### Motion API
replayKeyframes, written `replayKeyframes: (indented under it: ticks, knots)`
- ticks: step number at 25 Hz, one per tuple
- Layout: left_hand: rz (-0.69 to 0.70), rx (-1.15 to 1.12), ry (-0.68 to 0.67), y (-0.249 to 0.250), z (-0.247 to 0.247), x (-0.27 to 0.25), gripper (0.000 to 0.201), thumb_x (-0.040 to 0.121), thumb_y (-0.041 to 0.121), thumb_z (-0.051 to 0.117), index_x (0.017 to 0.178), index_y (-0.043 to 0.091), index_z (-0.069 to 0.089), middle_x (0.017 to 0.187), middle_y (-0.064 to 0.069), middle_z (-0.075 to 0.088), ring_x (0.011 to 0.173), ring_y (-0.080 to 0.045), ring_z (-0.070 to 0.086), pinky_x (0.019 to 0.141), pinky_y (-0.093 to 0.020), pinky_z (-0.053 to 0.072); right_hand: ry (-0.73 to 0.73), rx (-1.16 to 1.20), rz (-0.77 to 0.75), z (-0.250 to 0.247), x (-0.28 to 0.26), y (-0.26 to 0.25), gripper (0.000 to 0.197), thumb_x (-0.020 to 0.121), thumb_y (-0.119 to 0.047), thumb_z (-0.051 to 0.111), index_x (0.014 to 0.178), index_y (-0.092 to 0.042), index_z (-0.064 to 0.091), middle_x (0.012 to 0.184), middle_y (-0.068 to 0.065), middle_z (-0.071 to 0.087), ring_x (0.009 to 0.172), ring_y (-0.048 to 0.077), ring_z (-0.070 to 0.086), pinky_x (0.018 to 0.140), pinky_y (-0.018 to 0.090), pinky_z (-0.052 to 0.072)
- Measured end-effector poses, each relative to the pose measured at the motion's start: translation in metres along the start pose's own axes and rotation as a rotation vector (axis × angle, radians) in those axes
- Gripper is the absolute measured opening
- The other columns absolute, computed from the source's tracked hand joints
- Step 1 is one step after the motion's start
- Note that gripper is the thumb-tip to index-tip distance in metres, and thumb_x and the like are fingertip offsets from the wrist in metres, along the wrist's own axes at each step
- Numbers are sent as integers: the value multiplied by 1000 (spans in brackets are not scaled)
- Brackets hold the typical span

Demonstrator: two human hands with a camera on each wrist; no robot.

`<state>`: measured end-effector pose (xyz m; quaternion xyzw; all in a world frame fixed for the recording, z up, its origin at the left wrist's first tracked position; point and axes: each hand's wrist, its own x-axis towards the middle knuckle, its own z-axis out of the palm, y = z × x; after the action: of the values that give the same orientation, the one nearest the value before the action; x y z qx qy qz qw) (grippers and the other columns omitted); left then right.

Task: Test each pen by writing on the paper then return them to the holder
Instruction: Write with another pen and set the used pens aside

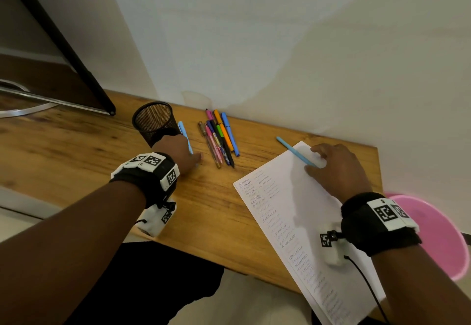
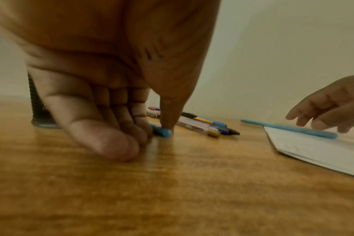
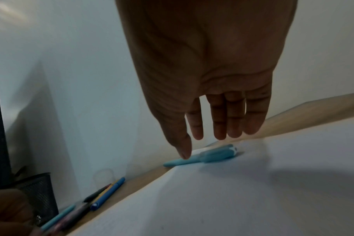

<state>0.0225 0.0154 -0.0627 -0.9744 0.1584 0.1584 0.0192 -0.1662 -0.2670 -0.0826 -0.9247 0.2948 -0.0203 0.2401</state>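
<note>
Wooden desk [image 1: 76,146], grained and glossy, against a plain white wall. Far left: round black wire-mesh pen holder [image 1: 155,121], upright. Just right of it, light blue pen [image 1: 184,133] flat on the wood, near end under left hand [image 1: 179,154]; fingers [image 2: 111,140] curled down onto the desk, thumb tip touching the pen's blunt end, so pinched or merely touched cannot be told. Further right, bundle of loose pens [image 1: 220,137] lying side by side: about eight, slim plastic barrels in pink, orange, blue, green, dark navy and clear with a gold tip. Near right: white paper sheet [image 1: 300,222], angled, overhanging the near edge, rows of wavy test scribbles down its left side. Second light blue pen [image 1: 295,151] across the sheet's far corner. Right hand [image 1: 336,169] just above it, fingers [image 3: 220,121] straight, spread, gripping nothing. Pink plastic basin [image 1: 433,238] beyond the right edge.
</note>
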Motion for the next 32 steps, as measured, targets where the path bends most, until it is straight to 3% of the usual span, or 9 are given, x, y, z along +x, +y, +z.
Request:
replayKeyframes:
  ticks: [4, 8, 11, 14, 19, 21, 23, 26, 32]
  knots:
    - [-56, -133, -60, 0, -8, -3, 39, 88, 44, 62, 94, 6, 67, 82, -7, 68, 77, -25, 68, 71, -35, 60, 133, 98, 11, -17, -6, 0, 42, 85, -36, 69, 125, -24, 64, 120, 10, 62, 116, 33, 57, 93, 40, 48]
    - [51, -394, 14, 13, -54, -32, 36, 89, 37, 62, 79, 4, 69, 68, -7, 73, 58, -22, 71, 61, -37, 63, 299, 269, -195, -29, -25, -15, 36, 88, -27, 69, 124, -24, 64, 108, -1, 64, 100, 22, 61, 88, 34, 47]
    - [252, -596, 55, 45, -79, -69, 25, 87, 27, 65, 76, 5, 64, 64, -6, 71, 49, -18, 68, 46, -31, 58, 306, 270, -400, -32, -42, -29, 51, 90, -33, 70, 138, -32, 53, 101, -8, 63, 95, 13, 57, 88, 34, 48]
    - [539, -512, 36, 91, -80, -99, 27, 83, 25, 67, 74, 1, 58, 61, -12, 67, 50, -23, 66, 46, -38, 58, 307, 24, -479, -31, -48, -35, 66, 88, -47, 68, 148, -38, 40, 100, -10, 63, 90, 11, 57, 80, 32, 47]
    - [805, -390, 28, 145, -69, -115, 34, 93, 35, 57, 68, 11, 57, 59, 3, 59, 53, -13, 57, 55, -24, 47, 455, 17, -475, -29, -50, -25, 36, 90, -36, 48, 120, -26, 67, 86, -5, 66, 76, 18, 62, 69, 38, 47]
    - [821, -467, 16, 148, -66, -109, 41, 100, 48, 42, 81, 20, 64, 70, 6, 68, 59, -6, 61, 53, -14, 46, 412, 222, -369, -29, -50, -16, 28, 100, -34, 48, 107, -22, 72, 70, -7, 58, 65, 13, 53, 62, 34, 39]
    - [778, -552, 47, 144, -62, -94, 47, 99, 58, 34, 96, 23, 66, 85, 6, 70, 67, -5, 63, 60, -19, 49, 298, 583, -224, -33, -50, -11, 32, 102, -39, 53, 96, -18, 76, 60, 3, 50, 57, 16, 46, 57, 37, 36]
    - [716, -541, 13, 138, -53, -79, 36, 95, 52, 53, 113, 24, 65, 102, 7, 69, 80, -4, 64, 69, -26, 54, 94, 1059, -78, -41, -55, -18, 23, 101, -22, 57, 99, -12, 77, 72, 15, 63, 68, 24, 62, 73, 42, 57]
    - [641, -729, -212, 134, -46, -76, 18, 90, 25, 70, 99, 10, 74, 82, -2, 76, 68, -16, 74, 66, -39, 64, -68, 1189, -61, -34, -51, -23, 19, 93, -13, 69, 104, 2, 69, 94, 21, 75, 88, 32, 73, 89, 46, 60]
